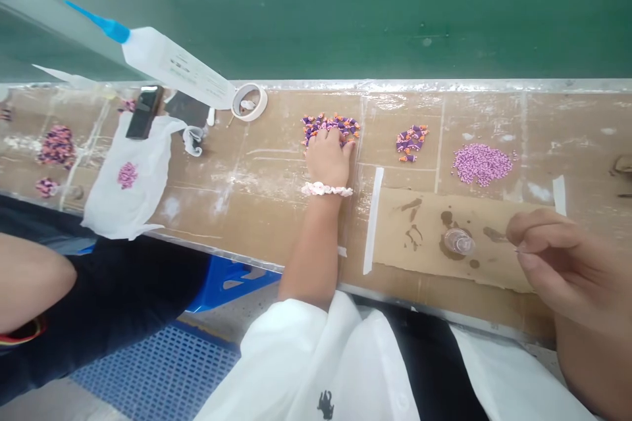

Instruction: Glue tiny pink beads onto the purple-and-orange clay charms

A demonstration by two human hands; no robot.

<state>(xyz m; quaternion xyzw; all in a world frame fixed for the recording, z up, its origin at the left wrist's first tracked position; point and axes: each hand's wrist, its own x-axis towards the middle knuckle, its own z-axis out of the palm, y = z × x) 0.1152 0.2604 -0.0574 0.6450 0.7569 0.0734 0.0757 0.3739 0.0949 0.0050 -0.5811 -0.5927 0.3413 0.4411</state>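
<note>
My left hand [328,156], with a pale pink band [326,189] at the wrist, lies over a pile of small purple-and-orange pieces [345,123]. Its fingers bend down into the near side of the pile, thumb apart from them; the fingertips are partly hidden. At the right, my right hand [563,256] is closed in a pinch, a tiny pale tip showing between thumb and forefinger, too small to name. Left of it, a small clear cup [459,241] sits on a stained brown cardboard sheet [409,260]. Beyond are a smaller purple-and-orange group [412,139] and many pink-purple beads [482,163].
White tape strips [374,220] hold the sheet. To the left are a tape roll [249,102], a white bottle with a blue nozzle [172,66], a phone [144,112] and a white plastic sheet [111,200] bearing pink bits. Another person's limb [32,279] shows at far left.
</note>
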